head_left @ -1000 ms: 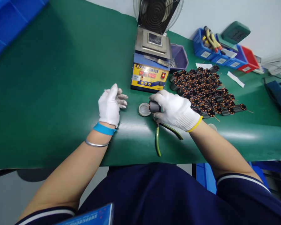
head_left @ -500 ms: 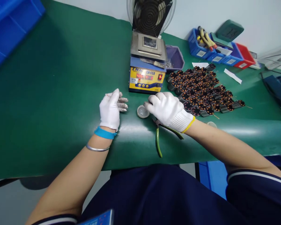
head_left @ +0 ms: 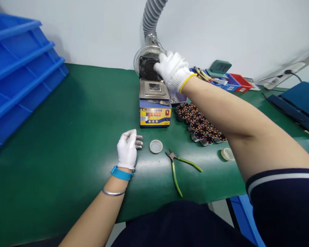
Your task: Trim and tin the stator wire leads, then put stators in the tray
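My left hand (head_left: 128,148), in a white glove, rests on the green bench with its fingers loosely apart and nothing held. To its right sits a small round dish (head_left: 156,146) with a pale inside. Green-handled cutting pliers (head_left: 173,156) lie spread beside the dish, touched by neither hand. My right hand (head_left: 173,68), also gloved, is raised by the black round grille (head_left: 148,68) behind the solder pot (head_left: 155,114). Its fingers are curled in and somewhat blurred; what they hold, if anything, cannot be made out. The pot's red display is lit.
Rows of wire-wound metal cylinders (head_left: 195,127) stand to the right, partly behind my right arm. Stacked blue trays (head_left: 23,65) are at the left. Blue and red bins (head_left: 240,83) line the wall. A tape roll (head_left: 227,154) lies near my right forearm.
My right hand has risen from beside the dish and pliers to the grille behind the solder pot. My left hand stays on the bench. The camera view has tilted up.
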Demonstrator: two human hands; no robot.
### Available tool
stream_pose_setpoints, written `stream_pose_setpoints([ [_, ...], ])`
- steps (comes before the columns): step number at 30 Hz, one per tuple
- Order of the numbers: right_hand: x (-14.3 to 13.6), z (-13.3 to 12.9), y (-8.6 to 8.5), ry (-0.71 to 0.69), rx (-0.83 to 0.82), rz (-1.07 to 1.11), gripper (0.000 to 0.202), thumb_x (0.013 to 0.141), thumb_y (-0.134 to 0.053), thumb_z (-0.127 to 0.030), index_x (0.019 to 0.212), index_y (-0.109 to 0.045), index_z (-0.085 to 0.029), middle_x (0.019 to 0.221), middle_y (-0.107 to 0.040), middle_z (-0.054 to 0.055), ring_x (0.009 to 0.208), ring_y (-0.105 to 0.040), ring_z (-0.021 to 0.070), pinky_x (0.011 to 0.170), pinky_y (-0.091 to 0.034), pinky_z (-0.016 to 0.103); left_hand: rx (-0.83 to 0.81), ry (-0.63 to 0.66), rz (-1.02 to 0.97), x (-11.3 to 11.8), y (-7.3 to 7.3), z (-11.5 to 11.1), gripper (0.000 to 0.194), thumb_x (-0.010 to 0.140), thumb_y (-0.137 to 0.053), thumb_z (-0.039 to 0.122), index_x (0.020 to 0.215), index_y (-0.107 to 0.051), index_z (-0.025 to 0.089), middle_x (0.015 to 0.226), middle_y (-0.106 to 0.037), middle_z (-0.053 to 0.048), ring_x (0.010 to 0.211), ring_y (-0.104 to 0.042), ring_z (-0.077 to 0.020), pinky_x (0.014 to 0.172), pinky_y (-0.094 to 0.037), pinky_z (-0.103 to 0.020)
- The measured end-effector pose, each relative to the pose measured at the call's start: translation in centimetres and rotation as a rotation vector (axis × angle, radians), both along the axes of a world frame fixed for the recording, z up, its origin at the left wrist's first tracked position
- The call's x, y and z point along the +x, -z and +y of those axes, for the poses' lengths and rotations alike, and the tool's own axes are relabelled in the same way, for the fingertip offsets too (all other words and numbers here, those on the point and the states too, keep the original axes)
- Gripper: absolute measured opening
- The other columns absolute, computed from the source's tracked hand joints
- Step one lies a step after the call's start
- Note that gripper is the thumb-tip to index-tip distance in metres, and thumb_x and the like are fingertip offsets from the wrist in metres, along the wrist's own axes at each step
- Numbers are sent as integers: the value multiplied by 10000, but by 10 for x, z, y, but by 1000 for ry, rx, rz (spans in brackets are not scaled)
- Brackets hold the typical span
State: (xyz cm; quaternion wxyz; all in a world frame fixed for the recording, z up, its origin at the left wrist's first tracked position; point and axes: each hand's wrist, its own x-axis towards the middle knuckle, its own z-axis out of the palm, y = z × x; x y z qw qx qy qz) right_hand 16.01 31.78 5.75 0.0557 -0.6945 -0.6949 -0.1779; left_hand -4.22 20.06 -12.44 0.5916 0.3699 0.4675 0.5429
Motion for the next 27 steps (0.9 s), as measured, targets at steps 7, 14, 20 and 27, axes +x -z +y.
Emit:
stream_pose_setpoints([
  [7, 6, 19, 23, 19, -37, -109, 335, 981, -520, -221, 1250, -673, -92, 1307, -612, 214, 1269, -574, 364, 1004, -493, 498, 13, 16, 8, -2, 3, -1, 553, 664, -779, 612, 932, -605, 161, 697, -694, -39, 486, -597, -120, 449, -464, -218],
  [14, 28, 21, -5, 130, 35, 157, 376, 906, -633, -430, 1077, -704, -102, 1141, -718, 152, 1142, -691, 311, 972, -542, 446, -1, 31, -5, -2, 4, -1, 585, 660, -795, 627, 954, -616, 154, 705, -696, -39, 490, -601, -122, 456, -469, -222],
  [20, 17, 15, 10, 129, -13, 307, 456, 914, -488, -415, 1071, -686, -35, 1164, -707, 173, 1205, -678, 303, 1026, -508, 358, -4, 34, -15, -1, 4, 0, 617, 629, -820, 634, 951, -611, 152, 700, -693, -41, 492, -598, -120, 457, -467, -218],
  [27, 23, -15, -7, 137, 69, 526, 412, 874, -605, -473, 947, -710, -81, 975, -730, 123, 1057, -718, 258, 969, -545, 365, 12, 36, -15, -3, 6, 4, 609, 622, -812, 629, 943, -606, 154, 709, -694, -45, 498, -605, -124, 460, -470, -221],
])
